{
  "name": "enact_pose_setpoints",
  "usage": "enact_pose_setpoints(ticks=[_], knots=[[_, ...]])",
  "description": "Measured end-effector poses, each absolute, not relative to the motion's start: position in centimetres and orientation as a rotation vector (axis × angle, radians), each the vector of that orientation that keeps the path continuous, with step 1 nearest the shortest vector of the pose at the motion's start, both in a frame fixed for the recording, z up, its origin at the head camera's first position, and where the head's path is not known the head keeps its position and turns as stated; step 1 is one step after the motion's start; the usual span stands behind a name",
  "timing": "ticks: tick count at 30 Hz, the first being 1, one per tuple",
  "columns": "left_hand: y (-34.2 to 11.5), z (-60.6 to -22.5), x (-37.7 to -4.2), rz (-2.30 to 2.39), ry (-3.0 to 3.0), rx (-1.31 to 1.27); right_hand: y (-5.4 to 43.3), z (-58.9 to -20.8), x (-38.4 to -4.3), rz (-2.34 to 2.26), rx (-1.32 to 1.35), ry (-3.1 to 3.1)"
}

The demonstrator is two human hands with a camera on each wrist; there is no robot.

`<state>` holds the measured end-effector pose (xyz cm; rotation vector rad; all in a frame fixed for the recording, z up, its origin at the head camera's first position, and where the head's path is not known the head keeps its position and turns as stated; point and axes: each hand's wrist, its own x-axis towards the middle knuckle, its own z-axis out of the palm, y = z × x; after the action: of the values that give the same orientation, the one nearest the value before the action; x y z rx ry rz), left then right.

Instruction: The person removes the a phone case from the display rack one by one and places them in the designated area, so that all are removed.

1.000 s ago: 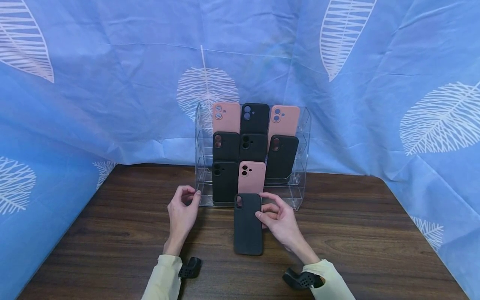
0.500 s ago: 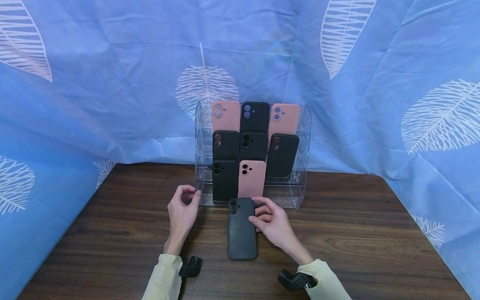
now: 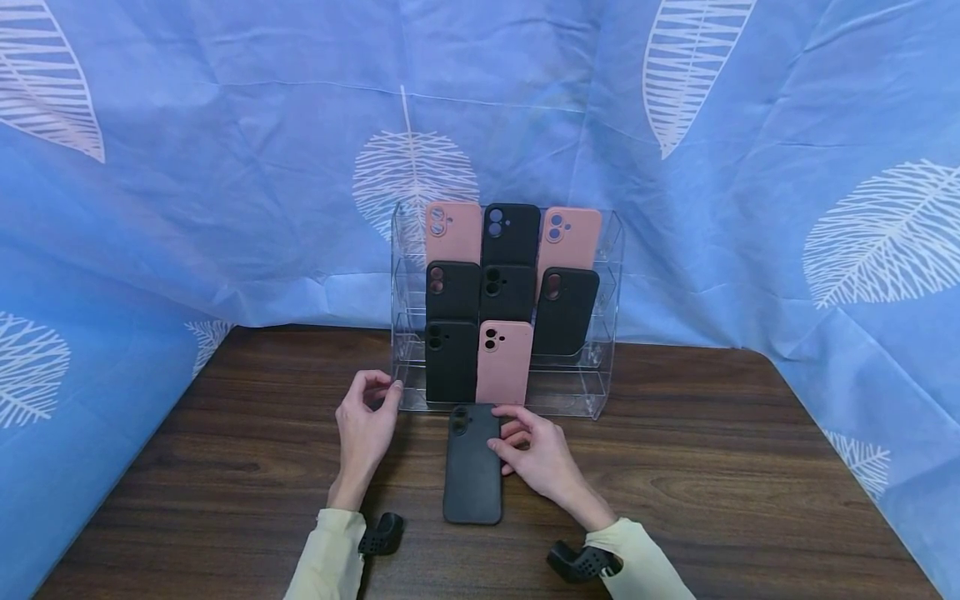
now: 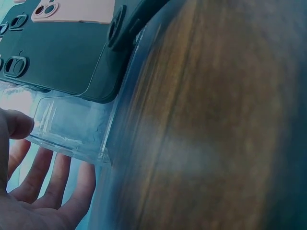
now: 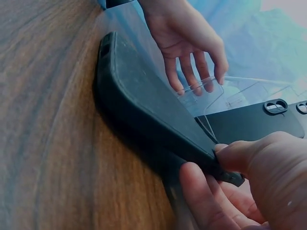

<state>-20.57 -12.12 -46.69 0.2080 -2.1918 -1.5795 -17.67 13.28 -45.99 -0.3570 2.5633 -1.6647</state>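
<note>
A black phone case (image 3: 472,467) is in my right hand (image 3: 542,457), which pinches its right edge near the top between thumb and fingers. In the right wrist view the case (image 5: 144,100) tilts close over the table. My left hand (image 3: 367,425) holds the front left side of the clear acrylic stand (image 3: 570,392); in the left wrist view the thumb (image 4: 19,124) is on one face of the side wall and the fingers are on the other. Several black and pink phone cases stand in the tiers, among them a pink one (image 3: 504,367) and a black one (image 3: 450,375) in the bottom row.
The stand is at the back of a dark wood table (image 3: 712,467). A blue curtain (image 3: 262,192) with white leaf prints hangs behind and around it. Pale sleeves (image 3: 645,567) and black wrist bands (image 3: 577,562) are on both arms.
My right hand has moved left and towards the front with the black case, away from the pink case in the bottom row. The left hand stays at the stand's side.
</note>
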Motion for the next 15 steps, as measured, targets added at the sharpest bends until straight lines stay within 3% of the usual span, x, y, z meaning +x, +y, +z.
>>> enact_pose_setpoints(ticks=[15], knots=[[-12.1, -46.6, -20.5, -1.582, -2.209, 0.229, 12.0, -46.4, -18.0, -1.603, -0.362, 2.549]])
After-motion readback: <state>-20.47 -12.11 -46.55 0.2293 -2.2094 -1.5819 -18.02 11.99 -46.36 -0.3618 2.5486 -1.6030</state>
